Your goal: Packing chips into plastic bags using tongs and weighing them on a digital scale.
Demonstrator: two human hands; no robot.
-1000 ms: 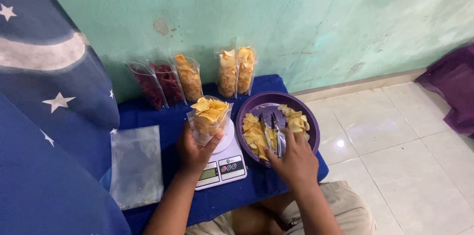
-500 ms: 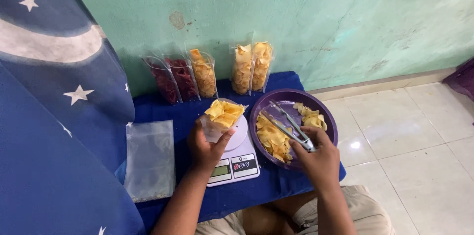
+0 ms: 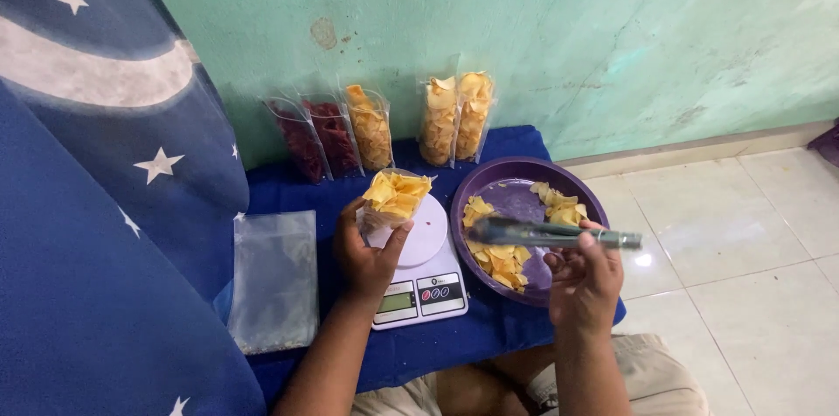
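Your left hand point(image 3: 365, 254) wraps its fingers around a clear pouch of yellow chips point(image 3: 393, 197), holding it upright just above the round plate of the white kitchen scale point(image 3: 418, 263); whether the pouch bottom touches the plate is not clear from here. Your right hand point(image 3: 581, 280) is closed around metal tongs point(image 3: 546, 232), which lie level and point toward 9 o'clock across the purple bowl point(image 3: 489, 182). I cannot tell whether the tong tips hold a chip; they are blurred.

The bowl sits at 3 o'clock from the scale, with loose chips point(image 3: 500, 259) spread along its 6 o'clock side and a few more at 12 o'clock. Against the green wall, at 12 o'clock from the scale, stand 5 filled pouches point(image 3: 454, 119): 2 dark red, 3 yellow. A flat stack of empty clear bags point(image 3: 275, 280) lies at 9 o'clock.

The pouch is heaped above its rim, so a tilt of your left wrist would likely spill chips onto the blue cloth point(image 3: 516, 141). Your left fingers are pressing the soft film, and a harder squeeze may crack the chips. If your hand leans on the plate, the reading may come out wrong. The bowl overhangs the table's 5 o'clock corner and a nudge from your right forearm might tip it.
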